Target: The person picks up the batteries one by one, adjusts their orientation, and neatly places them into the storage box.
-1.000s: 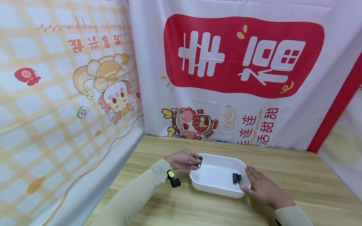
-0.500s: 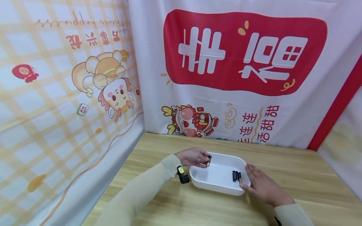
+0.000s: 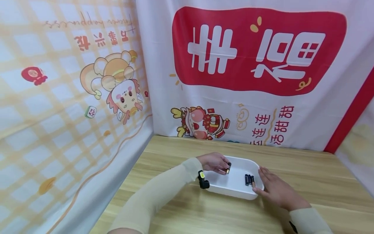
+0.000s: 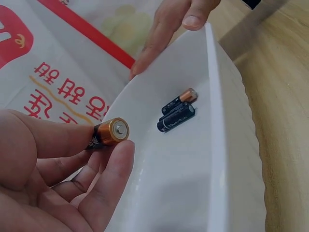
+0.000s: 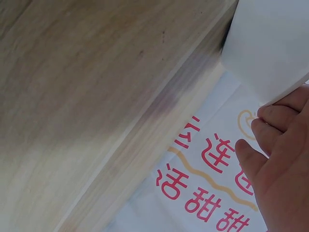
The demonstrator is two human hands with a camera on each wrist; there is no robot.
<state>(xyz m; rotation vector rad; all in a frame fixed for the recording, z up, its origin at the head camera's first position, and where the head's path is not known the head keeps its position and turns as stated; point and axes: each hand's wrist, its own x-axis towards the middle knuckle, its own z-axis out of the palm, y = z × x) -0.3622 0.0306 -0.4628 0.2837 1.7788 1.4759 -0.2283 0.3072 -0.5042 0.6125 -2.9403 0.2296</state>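
Observation:
Over the left half of a white oval-cornered tray (image 3: 230, 192), my left hand (image 3: 214, 162) pinches an AA-type battery (image 4: 112, 131) between thumb and fingers. Its copper-coloured end with the metal nub faces the left wrist camera. Three dark batteries (image 3: 250, 179) lie side by side inside, near the right end; one has a copper-coloured end. In the left wrist view, these batteries (image 4: 177, 115) overlap one another. My right hand (image 3: 276, 189) rests against the tray's right end, fingers extended along the outside and thumb at the near rim. The right wrist view shows fingertips right at the tray's edge.
The tray stands on a wood-grain table (image 3: 178, 211). Behind it hangs a white cloth (image 3: 163, 97) with red lettering, and a yellow-checked cloth (image 3: 58, 136) hangs at the left. A black wrist camera (image 3: 203, 180) on the left sleeve overlaps the tray's left corner.
My left hand, holding the battery, has moved right from the tray's left rim to over its inside. The right hand keeps its place at the tray's end. The head view has shifted slightly.

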